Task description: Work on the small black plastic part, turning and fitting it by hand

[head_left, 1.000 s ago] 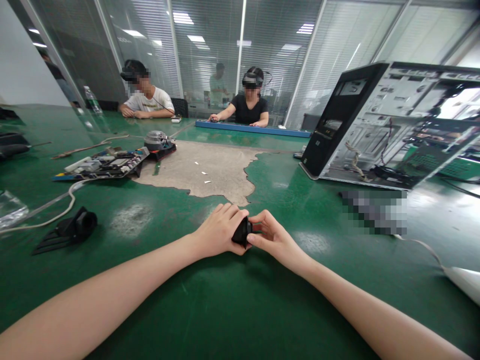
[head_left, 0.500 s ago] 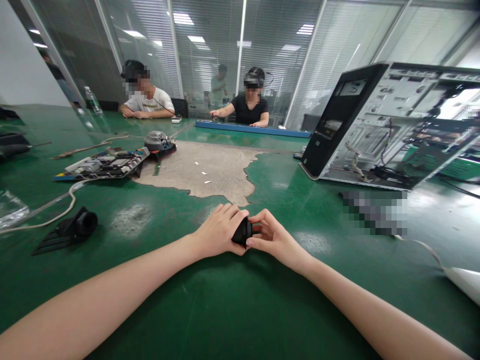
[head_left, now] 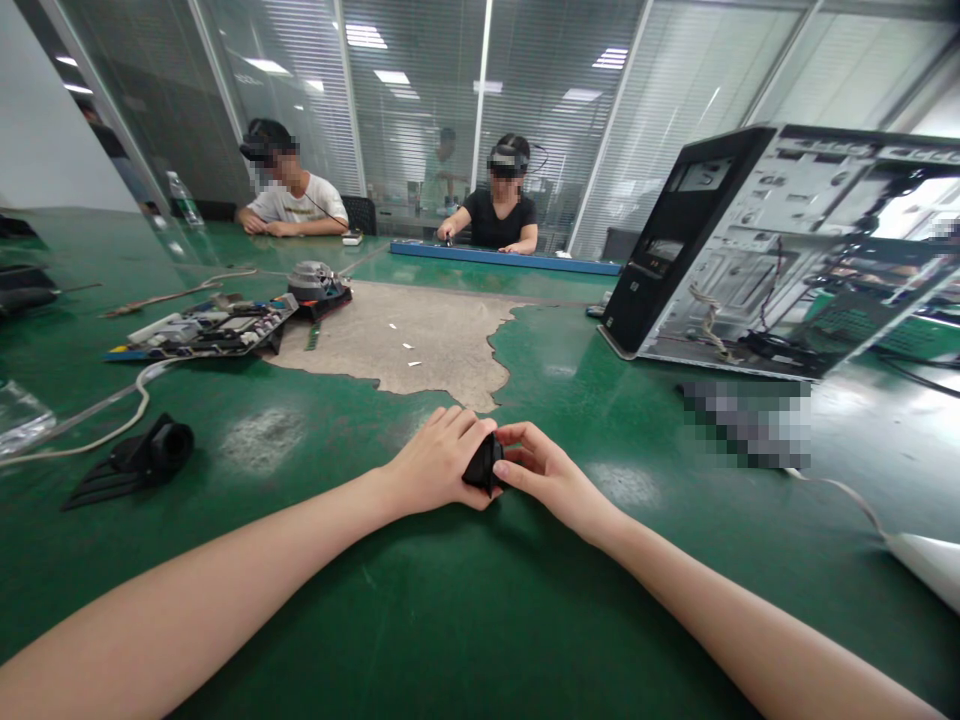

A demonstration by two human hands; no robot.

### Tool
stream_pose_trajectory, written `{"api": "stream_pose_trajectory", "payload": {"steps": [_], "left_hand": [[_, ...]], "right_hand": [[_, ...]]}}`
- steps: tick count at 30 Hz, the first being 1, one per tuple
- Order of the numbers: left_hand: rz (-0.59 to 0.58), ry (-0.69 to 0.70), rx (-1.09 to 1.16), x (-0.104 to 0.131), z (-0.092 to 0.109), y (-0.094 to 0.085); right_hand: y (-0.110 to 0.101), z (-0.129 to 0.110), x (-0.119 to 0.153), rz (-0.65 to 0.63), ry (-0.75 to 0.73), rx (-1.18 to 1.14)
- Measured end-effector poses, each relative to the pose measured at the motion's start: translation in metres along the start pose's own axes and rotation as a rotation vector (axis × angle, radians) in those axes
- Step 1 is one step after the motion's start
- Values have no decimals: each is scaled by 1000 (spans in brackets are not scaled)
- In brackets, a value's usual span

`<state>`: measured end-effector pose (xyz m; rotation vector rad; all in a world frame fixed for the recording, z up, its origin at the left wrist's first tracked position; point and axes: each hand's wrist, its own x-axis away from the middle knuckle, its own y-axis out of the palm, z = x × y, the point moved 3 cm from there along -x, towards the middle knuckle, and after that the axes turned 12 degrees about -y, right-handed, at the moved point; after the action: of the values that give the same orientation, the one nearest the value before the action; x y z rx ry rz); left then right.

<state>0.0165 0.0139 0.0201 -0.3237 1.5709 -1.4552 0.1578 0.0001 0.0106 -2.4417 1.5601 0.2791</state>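
Black part [head_left: 482, 462] is between the person's two hands, low over the near middle of the green table [head_left: 465, 620], just short of the ragged tip of the bare brown patch [head_left: 420, 320]. The left hand [head_left: 435, 462] has its back turned up and its fingers curled over the far side of the part, gripping it; its forearm slants in from the lower left, the wrist nearly straight. The right hand [head_left: 546, 478] comes from the lower right, palm side turned toward the left hand, with the thumb and bent fingers pinching the part's right end. Both elbows lie outside the view.

Much of the part is covered by the hands, so its full shape cannot be told, nor whether it touches the table. The left thumb and some fingertips of both hands are hidden. A pixelated patch masks the dark object [head_left: 750, 430] to the right, leaving its form unclear. Clear plastic [head_left: 22, 415] is cut off at the left edge, and the open computer case [head_left: 660, 250] runs past the right edge. A black ribbed piece [head_left: 150, 455] lies on the left, its dark details hard to separate.
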Motion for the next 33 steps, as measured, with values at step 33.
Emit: {"api": "stream_pose_trajectory", "payload": {"steps": [33], "left_hand": [[-11,3,-23,-1,0,1]], "right_hand": [[2,0,2,-3,-25,-97]]}}
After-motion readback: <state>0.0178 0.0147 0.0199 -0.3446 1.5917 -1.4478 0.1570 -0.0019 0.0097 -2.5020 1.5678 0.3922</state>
